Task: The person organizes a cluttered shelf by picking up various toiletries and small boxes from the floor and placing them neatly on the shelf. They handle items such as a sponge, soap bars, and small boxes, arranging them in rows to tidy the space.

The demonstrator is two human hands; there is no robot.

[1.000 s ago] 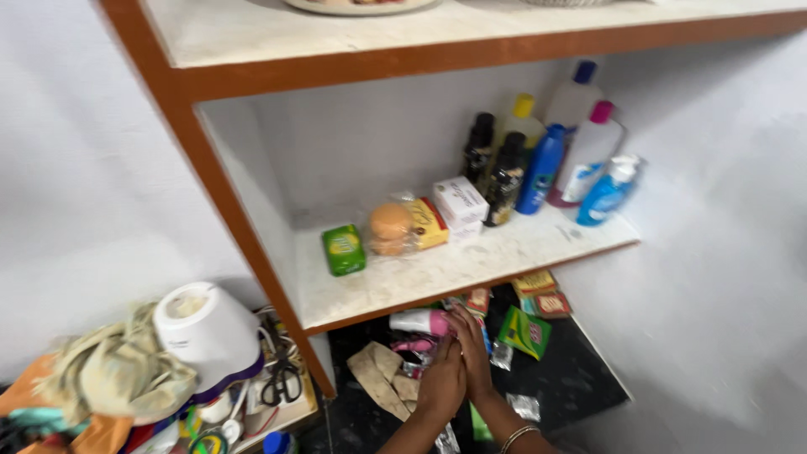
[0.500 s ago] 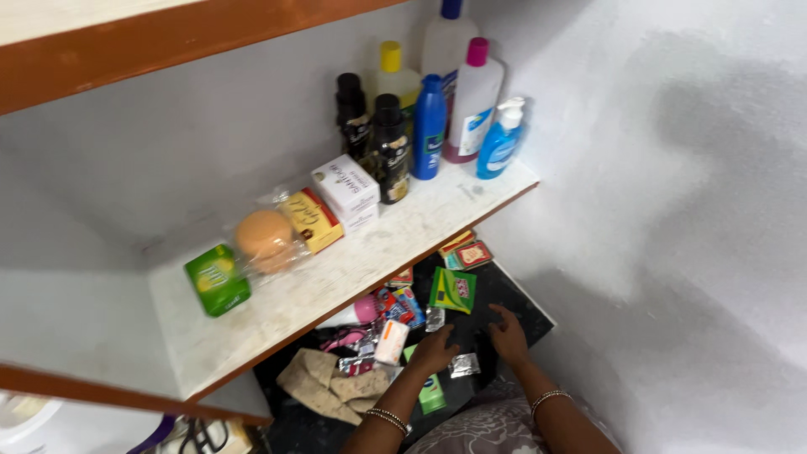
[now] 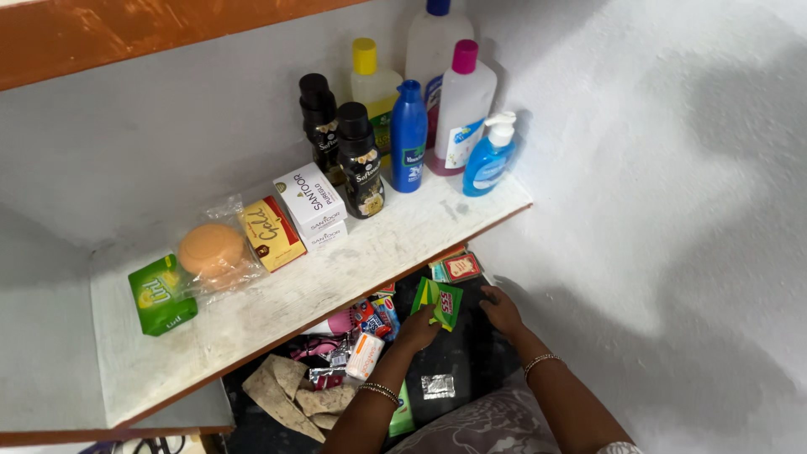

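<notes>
My left hand (image 3: 418, 329) grips a small green sachet (image 3: 439, 302) just above the black floor slab (image 3: 471, 353) under the shelf. My right hand (image 3: 502, 309) rests spread on the slab to the right of the sachet, holding nothing. A white and orange packet (image 3: 365, 356), a silver sachet (image 3: 438, 386), red and blue packets (image 3: 374, 314) and a pink bottle (image 3: 336, 323) lie around my left wrist. Two small red and green boxes (image 3: 455, 267) sit at the back by the wall.
The white shelf (image 3: 277, 311) above carries a green soap pack (image 3: 160, 294), an orange soap in plastic (image 3: 211, 250), a yellow box (image 3: 271, 233), a white box (image 3: 311, 204) and several bottles (image 3: 408, 134). A beige cloth (image 3: 290, 395) lies lower left. White wall (image 3: 672, 210) closes the right.
My view shifted right and down toward the shelf. My hands, earlier together over the clutter, have separated; the left has lifted the green sachet and the right moved up to the slab.
</notes>
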